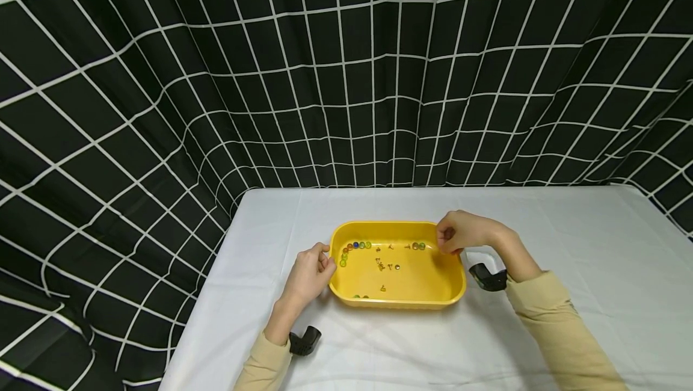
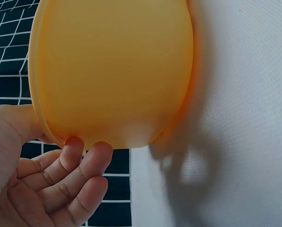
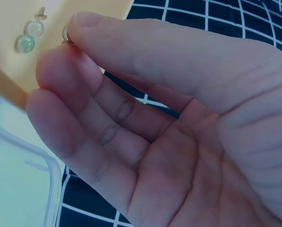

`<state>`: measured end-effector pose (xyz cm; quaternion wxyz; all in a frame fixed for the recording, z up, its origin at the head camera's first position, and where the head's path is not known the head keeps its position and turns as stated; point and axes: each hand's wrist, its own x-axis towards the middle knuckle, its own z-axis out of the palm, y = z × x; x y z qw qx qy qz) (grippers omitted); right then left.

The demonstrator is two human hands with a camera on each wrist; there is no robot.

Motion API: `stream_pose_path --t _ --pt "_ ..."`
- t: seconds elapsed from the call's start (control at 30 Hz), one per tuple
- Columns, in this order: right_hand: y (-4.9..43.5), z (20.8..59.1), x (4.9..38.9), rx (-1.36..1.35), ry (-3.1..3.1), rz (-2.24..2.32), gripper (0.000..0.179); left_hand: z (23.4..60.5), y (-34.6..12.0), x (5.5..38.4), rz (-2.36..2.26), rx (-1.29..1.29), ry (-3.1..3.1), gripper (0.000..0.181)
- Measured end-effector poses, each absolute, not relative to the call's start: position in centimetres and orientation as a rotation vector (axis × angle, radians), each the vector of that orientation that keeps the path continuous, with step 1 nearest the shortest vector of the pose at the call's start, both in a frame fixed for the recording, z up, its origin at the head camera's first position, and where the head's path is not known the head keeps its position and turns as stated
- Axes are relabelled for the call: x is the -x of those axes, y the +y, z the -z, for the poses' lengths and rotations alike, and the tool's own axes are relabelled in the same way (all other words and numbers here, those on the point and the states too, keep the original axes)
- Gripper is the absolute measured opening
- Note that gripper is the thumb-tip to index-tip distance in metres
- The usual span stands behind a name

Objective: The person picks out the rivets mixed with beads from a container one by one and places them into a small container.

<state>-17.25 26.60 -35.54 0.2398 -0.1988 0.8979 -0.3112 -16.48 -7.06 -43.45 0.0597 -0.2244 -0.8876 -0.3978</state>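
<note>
A yellow plastic basin [image 1: 422, 283] with rounded corners stands on the white cloth. Inside it lie several glass marbles [image 1: 355, 245], mostly along the left and back walls, and several small brass-coloured thumbtacks [image 1: 381, 266] about the middle. My left hand [image 1: 310, 275] grips the basin's left rim, thumb on the rim and fingertips against the outer wall, as the left wrist view shows. Over the back right corner, my right hand [image 1: 464, 230] pinches a small shiny metal thumbtack [image 3: 68, 36] between thumb and index finger; most of it is hidden by the fingertips.
A clear plastic container [image 3: 51, 189] stands just right of the basin, partly hidden under my right wrist in the head view. White cloth [image 1: 260, 228] covers the table. Behind and to the sides hangs a black curtain [image 1: 379, 78] with a white grid.
</note>
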Motion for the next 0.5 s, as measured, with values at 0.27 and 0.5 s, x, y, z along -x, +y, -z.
stream_pose_path --t 0.27,0.5 --pt "27.14 35.44 17.0 0.528 2.456 0.863 0.008 43.45 -7.05 16.5 1.199 0.681 -2.69 0.024" --pt "27.63 35.4 16.8 0.532 2.447 0.891 0.007 43.48 -7.04 16.52 1.209 0.677 -2.688 0.023"
